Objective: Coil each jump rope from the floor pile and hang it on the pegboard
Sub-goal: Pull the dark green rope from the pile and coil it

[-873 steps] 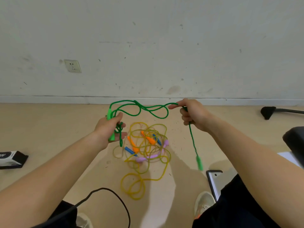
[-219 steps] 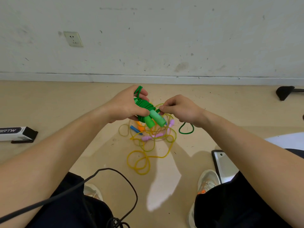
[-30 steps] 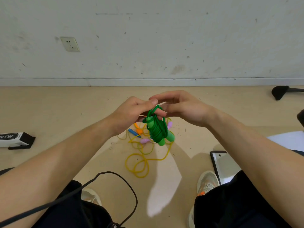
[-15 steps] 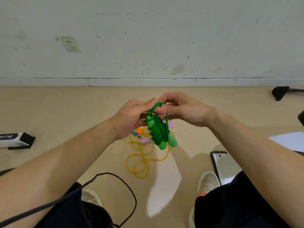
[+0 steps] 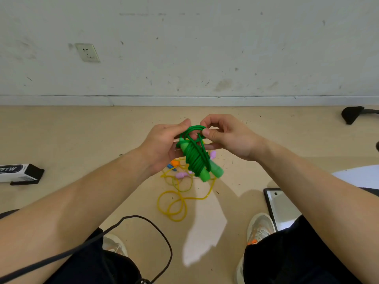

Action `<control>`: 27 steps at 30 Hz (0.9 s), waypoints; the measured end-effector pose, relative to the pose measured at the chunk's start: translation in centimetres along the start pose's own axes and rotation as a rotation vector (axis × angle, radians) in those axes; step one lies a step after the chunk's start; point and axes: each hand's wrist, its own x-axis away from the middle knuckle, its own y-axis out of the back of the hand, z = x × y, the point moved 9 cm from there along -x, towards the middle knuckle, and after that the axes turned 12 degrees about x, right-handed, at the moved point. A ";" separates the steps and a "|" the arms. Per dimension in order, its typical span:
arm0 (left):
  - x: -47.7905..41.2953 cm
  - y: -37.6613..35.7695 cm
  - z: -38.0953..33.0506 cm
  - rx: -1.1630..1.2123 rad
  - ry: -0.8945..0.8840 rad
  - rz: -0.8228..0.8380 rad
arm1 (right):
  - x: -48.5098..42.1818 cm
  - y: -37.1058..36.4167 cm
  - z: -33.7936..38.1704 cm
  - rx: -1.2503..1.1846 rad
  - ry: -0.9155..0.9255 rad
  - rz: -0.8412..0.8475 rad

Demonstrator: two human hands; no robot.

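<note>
Hands meet at centre frame, held above the floor. Left hand [image 5: 162, 144] is curled round the upper end of the green jump rope [image 5: 195, 158], thumb laid over the top. Right hand [image 5: 227, 138] pinches the small loop [image 5: 194, 128] standing up from the bundle, thumb and forefinger closed on it.

Wall [image 5: 205, 48] fills the upper half of the frame. It shows only a socket [image 5: 87, 52] at upper left and no pegboard (the hanging place must lie out of frame).

Floor [image 5: 71, 136] takes the lower half. The pile [image 5: 180, 181] lies just below the hands, still loose. A yellow rope [image 5: 174, 204] sprawls in open rings toward lower centre. An orange handle [image 5: 174, 162], a blue handle [image 5: 170, 166] and a pink handle [image 5: 180, 175] peek out under the left wrist. How many ropes that makes, cannot tell.

Green rope: the cord is wound tight round its two handles [image 5: 205, 176], which poke out side by side at the lower end.

Judgement on progress:
- The green coil looks all but finished, with only the loop left to settle.
- Nothing is hung yet, as far as can be seen.
- The rest of the pile is uncoiled.
- The task is at an early stage, with one rope nearly ready and several to go.
</note>
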 end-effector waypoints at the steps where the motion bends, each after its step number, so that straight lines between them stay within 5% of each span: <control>1: -0.1 0.5 -0.2 0.022 0.003 -0.034 | 0.0 0.0 0.0 0.016 0.001 -0.012; 7: -0.4 1.3 -1.0 -0.105 -0.085 -0.012 | -0.1 -0.3 0.4 0.211 0.021 -0.050; 14: 0.4 -0.2 -2.8 -0.456 -0.386 0.025 | -0.2 0.7 0.2 0.291 -0.013 -0.172; 27: 0.7 -1.6 -1.8 -0.597 -0.402 0.058 | -0.3 0.2 -1.9 0.367 -0.191 -0.303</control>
